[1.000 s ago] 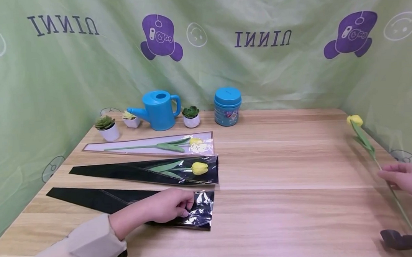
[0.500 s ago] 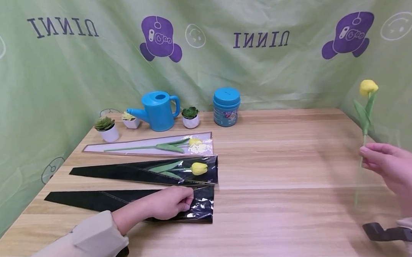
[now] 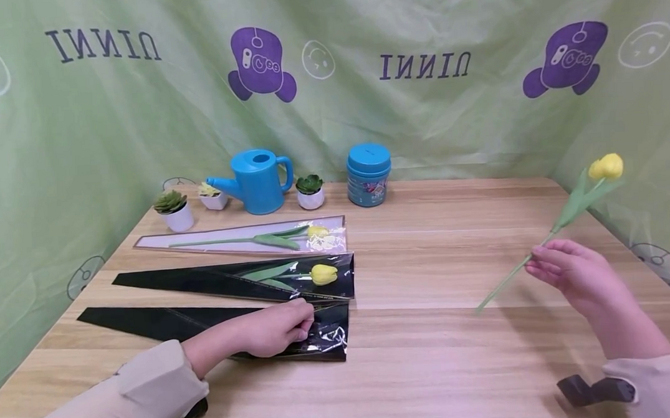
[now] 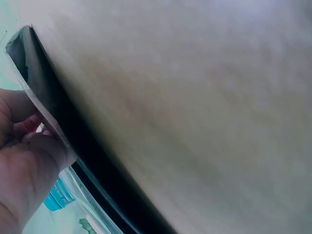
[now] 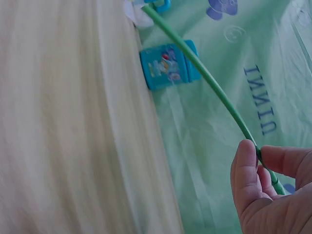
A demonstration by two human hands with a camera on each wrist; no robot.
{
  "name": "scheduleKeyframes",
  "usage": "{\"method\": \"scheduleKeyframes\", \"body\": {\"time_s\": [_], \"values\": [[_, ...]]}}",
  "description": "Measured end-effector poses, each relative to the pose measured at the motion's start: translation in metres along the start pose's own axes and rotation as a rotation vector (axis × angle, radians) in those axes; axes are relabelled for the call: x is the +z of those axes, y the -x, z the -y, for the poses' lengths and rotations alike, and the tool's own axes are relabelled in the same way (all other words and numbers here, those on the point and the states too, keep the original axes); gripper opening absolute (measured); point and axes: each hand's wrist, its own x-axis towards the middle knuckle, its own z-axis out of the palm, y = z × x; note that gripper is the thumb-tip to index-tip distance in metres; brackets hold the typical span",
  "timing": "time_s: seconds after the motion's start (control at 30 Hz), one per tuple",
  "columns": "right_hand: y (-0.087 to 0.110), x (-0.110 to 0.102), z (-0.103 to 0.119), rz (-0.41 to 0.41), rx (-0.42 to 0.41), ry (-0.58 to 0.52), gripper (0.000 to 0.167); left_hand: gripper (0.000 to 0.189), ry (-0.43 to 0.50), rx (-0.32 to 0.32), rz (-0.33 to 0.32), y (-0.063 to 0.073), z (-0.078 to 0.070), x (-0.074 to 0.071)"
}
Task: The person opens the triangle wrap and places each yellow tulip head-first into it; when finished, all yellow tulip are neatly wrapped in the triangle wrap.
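Observation:
My right hand [image 3: 579,279] holds an artificial yellow tulip [image 3: 606,167] by its green stem above the right side of the table. The flower points up and to the right; the bare stem end slants down to the left. In the right wrist view, thumb and fingertips pinch the stem [image 5: 214,85]. My left hand [image 3: 275,329] pinches the front black flower sleeve [image 3: 143,321] near its wide, shiny end. The left wrist view shows the sleeve's edge [image 4: 56,97] between thumb and fingers, a little raised.
Behind lie a black sleeve [image 3: 186,280] and a white sleeve [image 3: 157,240], each with a yellow tulip inside. A blue watering can [image 3: 262,187], a blue jar [image 3: 369,176] and small potted succulents [image 3: 310,194] stand along the back. A green curtain [image 3: 449,123] surrounds the table.
My right hand has lifted the tulip off the right side and carried it leftward, turning its stem end to the left. My left hand stays on the front sleeve, which has shifted slightly.

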Motion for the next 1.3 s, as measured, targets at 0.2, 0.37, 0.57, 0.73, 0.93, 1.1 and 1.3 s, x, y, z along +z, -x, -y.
{"method": "scheduleKeyframes", "body": {"time_s": [0.2,0.37,0.57,0.73,0.93,1.1,1.3], "values": [[-0.004,0.018,-0.019,0.047,0.045,-0.012,0.021,0.018,0.014,0.009,0.015,0.000,0.003,-0.001],[-0.007,0.034,-0.030,0.033,0.103,-0.020,0.020,0.018,0.033,0.011,0.008,-0.001,0.004,-0.002],[-0.010,0.053,-0.044,0.074,0.133,0.020,0.016,0.018,0.041,0.021,-0.006,0.000,0.005,-0.002],[-0.014,0.070,-0.055,0.103,0.171,0.070,0.017,0.018,0.054,0.012,-0.014,0.000,0.005,-0.001],[-0.015,0.089,-0.067,0.108,0.198,0.082,0.021,0.017,0.067,0.007,-0.021,0.001,0.006,-0.001],[-0.015,0.099,-0.076,0.109,0.217,0.055,0.017,0.017,0.080,0.007,-0.021,0.001,0.007,0.000],[-0.014,0.109,-0.083,0.109,0.252,0.024,0.022,0.016,0.084,0.002,-0.020,0.001,0.007,-0.001]]}}
